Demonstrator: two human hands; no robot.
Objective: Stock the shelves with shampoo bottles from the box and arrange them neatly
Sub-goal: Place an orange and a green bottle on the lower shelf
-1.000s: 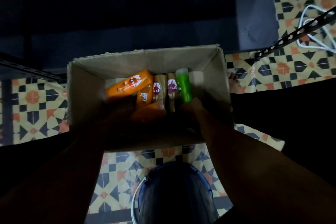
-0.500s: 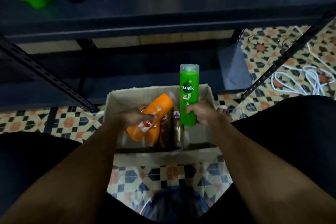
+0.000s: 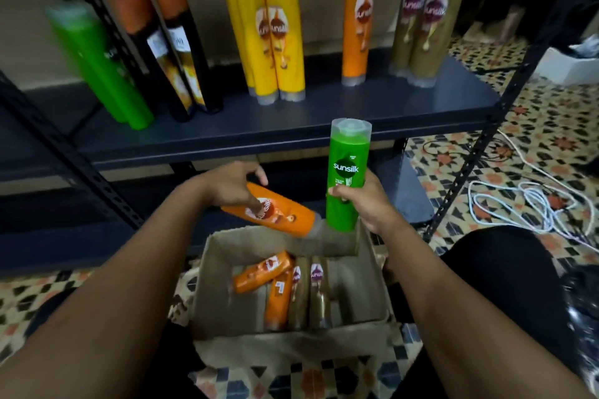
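The left hand (image 3: 231,186) has its fingers curled over an orange bottle (image 3: 270,214), held tilted, cap end down and to the right, above the far edge of the box (image 3: 369,272). The right hand (image 3: 368,201) is wrapped round the lower half of a green bottle (image 3: 346,178), held upright with its clear cap on top. The orange bottle's cap end comes right up to the foot of the green one, touching it or nearly so. Both bottles are clear of the box and just in front of the shelf (image 3: 324,113), below its front edge.

On the shelf the stock stands in colour groups: green bottles (image 3: 107,71) at the left — blurred — then two black bottles (image 3: 175,48), a cluster of yellow bottles (image 3: 272,39), one orange bottle on the shelf (image 3: 358,26) and two gold bottles (image 3: 421,19) at the right. Each colour in hand already has a group to join.

The job looks well under way but not finished. Lying in the box are two more orange ones (image 3: 267,278) and two gold ones (image 3: 311,291), with bare cardboard beside them. So two in hand and, as far as can be seen, four more to shelve.
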